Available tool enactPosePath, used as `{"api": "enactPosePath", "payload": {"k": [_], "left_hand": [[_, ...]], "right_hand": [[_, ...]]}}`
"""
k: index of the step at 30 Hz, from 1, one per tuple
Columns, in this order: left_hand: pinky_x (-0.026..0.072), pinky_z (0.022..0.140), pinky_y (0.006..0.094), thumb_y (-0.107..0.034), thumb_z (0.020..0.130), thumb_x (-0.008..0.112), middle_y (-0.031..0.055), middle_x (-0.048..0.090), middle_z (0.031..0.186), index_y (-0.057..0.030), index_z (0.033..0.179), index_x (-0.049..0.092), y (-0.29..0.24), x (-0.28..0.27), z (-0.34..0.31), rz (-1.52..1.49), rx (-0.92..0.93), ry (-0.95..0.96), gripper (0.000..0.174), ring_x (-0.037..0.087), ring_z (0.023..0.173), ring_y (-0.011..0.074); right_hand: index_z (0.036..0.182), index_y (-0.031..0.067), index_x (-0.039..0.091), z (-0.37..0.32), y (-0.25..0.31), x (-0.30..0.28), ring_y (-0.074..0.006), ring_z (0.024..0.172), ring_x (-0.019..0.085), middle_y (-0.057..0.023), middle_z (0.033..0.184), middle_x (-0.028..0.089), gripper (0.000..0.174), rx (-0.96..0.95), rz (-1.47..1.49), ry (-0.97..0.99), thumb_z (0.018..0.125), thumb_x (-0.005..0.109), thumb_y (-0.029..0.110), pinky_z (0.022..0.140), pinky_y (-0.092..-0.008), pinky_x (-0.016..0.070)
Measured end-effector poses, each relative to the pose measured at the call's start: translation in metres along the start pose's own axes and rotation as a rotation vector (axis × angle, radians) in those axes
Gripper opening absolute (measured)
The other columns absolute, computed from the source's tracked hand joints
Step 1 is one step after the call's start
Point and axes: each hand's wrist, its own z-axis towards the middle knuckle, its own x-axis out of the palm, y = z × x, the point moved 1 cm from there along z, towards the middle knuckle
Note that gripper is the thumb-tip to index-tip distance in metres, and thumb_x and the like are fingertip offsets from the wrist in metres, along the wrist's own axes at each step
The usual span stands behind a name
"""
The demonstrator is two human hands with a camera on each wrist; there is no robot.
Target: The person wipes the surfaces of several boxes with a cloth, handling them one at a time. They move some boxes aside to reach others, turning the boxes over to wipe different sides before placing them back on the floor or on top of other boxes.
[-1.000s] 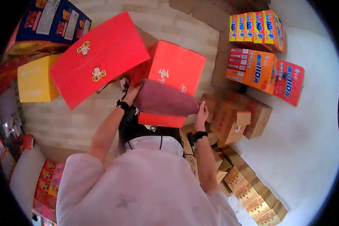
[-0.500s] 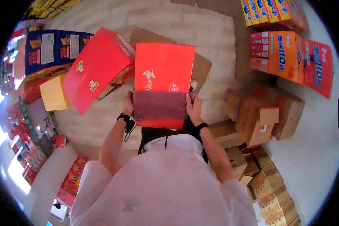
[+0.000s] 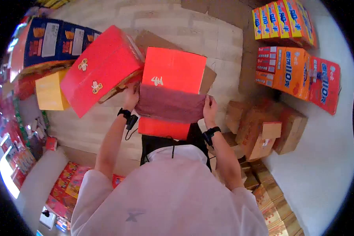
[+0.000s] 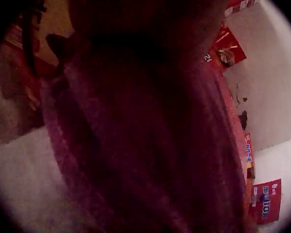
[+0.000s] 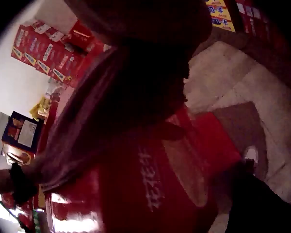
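Observation:
A purplish-maroon cloth (image 3: 167,103), folded into a wide band, stretches between my two hands in front of me. My left hand (image 3: 132,97) grips its left end, and my right hand (image 3: 209,109) pinches the other end with thumb and fingers. Under the cloth is an upright red box (image 3: 175,65) with white lettering, partly covered by the band in the head view. Dark folds of the cloth (image 4: 150,145) fill the left wrist view. From the right wrist, the cloth (image 5: 82,121) runs taut across above the red box (image 5: 121,194).
Left of the red box leans a larger red carton (image 3: 102,67), beside a yellow box (image 3: 51,92) and dark blue cartons (image 3: 59,43). Brown cartons (image 3: 259,126) stand at right, below orange noodle boxes (image 3: 287,72). Flattened cardboard (image 3: 157,39) lies on the tiled floor.
The cloth went from slanting down to the right to nearly level, then rose slightly and tilted again. Both hands keep hold of its ends and are now a little farther apart than half a second ago.

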Motion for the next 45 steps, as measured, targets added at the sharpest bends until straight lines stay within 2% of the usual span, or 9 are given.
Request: {"api": "enactPosePath", "payload": {"k": [5, 7, 14, 17, 22, 25, 27, 31, 45], "left_hand": [[0.0479, 0.081, 0.0496, -0.021, 0.095, 0.053, 0.0255, 0.065, 0.104, -0.0034, 0.122, 0.055, 0.065, 0.039, 0.006, -0.026, 0.1, -0.188, 0.033, 0.061, 0.098, 0.0447], [0.0474, 0.083, 0.0505, -0.024, 0.095, 0.053, 0.0263, 0.063, 0.107, -0.0044, 0.123, 0.055, 0.033, 0.018, 0.013, 0.01, -0.081, 0.044, 0.034, 0.059, 0.101, 0.0454], [0.0486, 0.084, 0.0458, -0.04, 0.093, 0.056, 0.0237, 0.066, 0.106, -0.0015, 0.115, 0.062, 0.089, 0.044, 0.033, -0.113, -0.259, 0.163, 0.045, 0.063, 0.1, 0.0396], [0.0395, 0.103, 0.0389, -0.03, 0.097, 0.05, 0.0166, 0.057, 0.132, -0.0053, 0.131, 0.054, 0.062, 0.032, 0.029, -0.07, -0.3, 0.229, 0.042, 0.052, 0.123, 0.0343], [0.0378, 0.105, 0.037, -0.039, 0.097, 0.053, 0.0161, 0.056, 0.134, -0.0049, 0.135, 0.05, 0.042, 0.023, 0.008, -0.486, -0.26, 0.1, 0.051, 0.049, 0.127, 0.0316], [0.0373, 0.106, 0.0361, -0.041, 0.097, 0.054, 0.0208, 0.054, 0.134, -0.0003, 0.137, 0.047, -0.032, -0.015, -0.005, -0.466, -0.331, 0.142, 0.058, 0.048, 0.129, 0.0295], [0.0407, 0.103, 0.0371, -0.049, 0.091, 0.057, 0.0256, 0.053, 0.131, 0.0024, 0.139, 0.043, -0.051, -0.011, -0.002, -0.347, -0.039, 0.013, 0.072, 0.052, 0.123, 0.0335], [0.04, 0.105, 0.0405, -0.052, 0.085, 0.063, 0.0254, 0.041, 0.143, -0.0012, 0.144, 0.038, -0.099, -0.018, 0.012, -0.163, -0.002, 0.108, 0.082, 0.046, 0.128, 0.0378], [0.0359, 0.109, 0.0446, -0.049, 0.08, 0.07, 0.0314, 0.031, 0.146, -0.0096, 0.152, 0.02, -0.12, 0.031, 0.073, 0.051, 0.108, -0.049, 0.096, 0.037, 0.134, 0.0441]], "right_hand": [[0.1, -0.0044, 0.061, 0.005, 0.068, 0.0, -0.0139, 0.081, 0.055, -0.0056, 0.085, 0.064, 0.038, -0.105, -0.025, 0.009, 0.1, 0.051, 0.032, 0.076, -0.0313, 0.0456], [0.1, -0.0047, 0.061, 0.016, 0.089, 0.01, -0.0131, 0.082, 0.055, -0.0042, 0.087, 0.063, 0.038, -0.129, 0.107, 0.015, 0.101, 0.051, 0.032, 0.077, -0.0306, 0.0453], [0.105, 0.0021, 0.06, 0.024, 0.18, 0.049, -0.01, 0.086, 0.054, -0.0007, 0.096, 0.06, 0.029, -0.017, 0.259, 0.134, 0.1, 0.054, 0.029, 0.08, -0.0275, 0.0458], [0.11, 0.0023, 0.059, 0.049, 0.196, 0.041, -0.0142, 0.094, 0.058, -0.0033, 0.104, 0.062, 0.031, -0.018, 0.321, 0.157, 0.099, 0.054, 0.031, 0.083, -0.0312, 0.0481], [0.114, 0.0013, 0.057, 0.032, 0.26, 0.043, -0.0244, 0.099, 0.062, -0.0101, 0.108, 0.063, 0.036, 0.021, 0.457, 0.144, 0.099, 0.053, 0.034, 0.085, -0.0388, 0.0509], [0.114, 0.0019, 0.056, 0.032, 0.264, 0.039, -0.0248, 0.102, 0.061, -0.0102, 0.111, 0.062, 0.037, -0.012, 0.5, 0.173, 0.099, 0.054, 0.036, 0.087, -0.0393, 0.0507], [0.114, 0.0019, 0.056, 0.023, 0.27, 0.039, -0.0245, 0.103, 0.061, -0.0101, 0.112, 0.062, 0.036, -0.025, 0.528, 0.131, 0.099, 0.053, 0.035, 0.088, -0.0391, 0.0505], [0.114, 0.0017, 0.056, 0.029, 0.251, 0.029, -0.0238, 0.102, 0.061, -0.0095, 0.112, 0.062, 0.035, -0.011, 0.601, 0.106, 0.1, 0.052, 0.033, 0.088, -0.0389, 0.0507], [0.114, 0.0022, 0.057, 0.049, 0.125, 0.024, -0.0184, 0.098, 0.061, -0.0068, 0.111, 0.062, 0.029, 0.124, 0.643, -0.092, 0.101, 0.049, 0.027, 0.086, -0.0347, 0.0501]]}}
